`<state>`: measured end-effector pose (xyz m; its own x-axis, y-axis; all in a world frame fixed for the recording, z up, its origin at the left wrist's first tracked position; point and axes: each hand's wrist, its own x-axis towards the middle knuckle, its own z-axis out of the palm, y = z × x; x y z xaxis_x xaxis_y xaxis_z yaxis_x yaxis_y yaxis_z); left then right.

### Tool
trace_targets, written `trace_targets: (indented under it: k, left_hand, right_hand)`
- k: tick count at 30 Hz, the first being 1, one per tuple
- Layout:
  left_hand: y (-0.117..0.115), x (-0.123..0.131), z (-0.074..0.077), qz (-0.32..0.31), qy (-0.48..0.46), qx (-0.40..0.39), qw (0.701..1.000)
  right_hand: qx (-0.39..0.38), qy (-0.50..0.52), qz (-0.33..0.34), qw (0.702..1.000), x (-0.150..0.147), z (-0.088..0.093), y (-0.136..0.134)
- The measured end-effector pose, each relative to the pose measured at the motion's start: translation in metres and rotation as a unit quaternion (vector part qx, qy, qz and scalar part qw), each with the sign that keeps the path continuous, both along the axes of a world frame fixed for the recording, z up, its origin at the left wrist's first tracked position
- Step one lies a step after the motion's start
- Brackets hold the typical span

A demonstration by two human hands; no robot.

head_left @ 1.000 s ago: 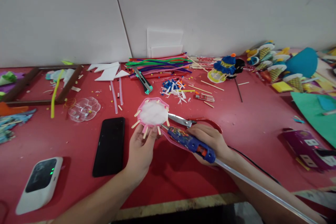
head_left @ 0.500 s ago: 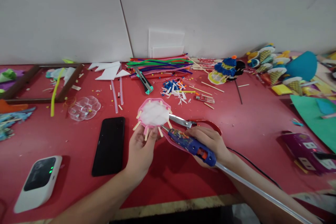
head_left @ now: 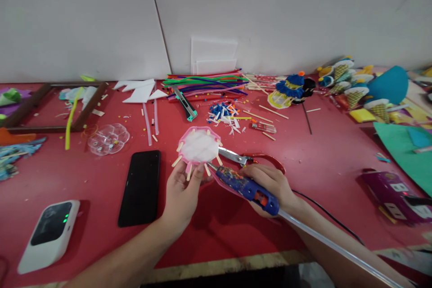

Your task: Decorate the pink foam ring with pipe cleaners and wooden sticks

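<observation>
My left hand (head_left: 185, 186) pinches the near edge of a round white disc (head_left: 198, 145) with a pink rim and short wooden sticks set around it. In my right hand (head_left: 270, 182) is a blue glue gun (head_left: 248, 189), a long clear glue stick (head_left: 334, 240) trailing from its back end. The gun's nozzle meets the disc's rim at its near right, beside a stick. Red-handled scissors (head_left: 236, 157) lie just behind the gun, their blade tips hidden by the disc. Part of a pink strip shows under the gun.
A black phone (head_left: 140, 189) and a white device (head_left: 50, 236) lie on the left. Behind are a cutter (head_left: 185, 103), pipe cleaners (head_left: 205, 83), cut scraps (head_left: 222, 112) and a blue-topped craft piece (head_left: 290, 90). A purple power socket box (head_left: 393, 193) sits at right.
The disc and my left hand have shifted very slightly to the right. The glue gun stays at the rim, almost unmoved.
</observation>
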<state>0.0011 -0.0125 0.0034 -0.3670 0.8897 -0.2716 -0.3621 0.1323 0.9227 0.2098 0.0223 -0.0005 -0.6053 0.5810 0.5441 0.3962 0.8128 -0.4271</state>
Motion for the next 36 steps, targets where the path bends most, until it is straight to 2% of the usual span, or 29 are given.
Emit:
trace_targets:
  k: [36]
  left_hand:
    - [-0.0001, -0.0010, -0.0025, 0.018, -0.007, 0.011, 1.000]
  right_hand:
    - [0.016, 0.003, -0.038, 0.999, 0.0012, -0.0039, -0.0016]
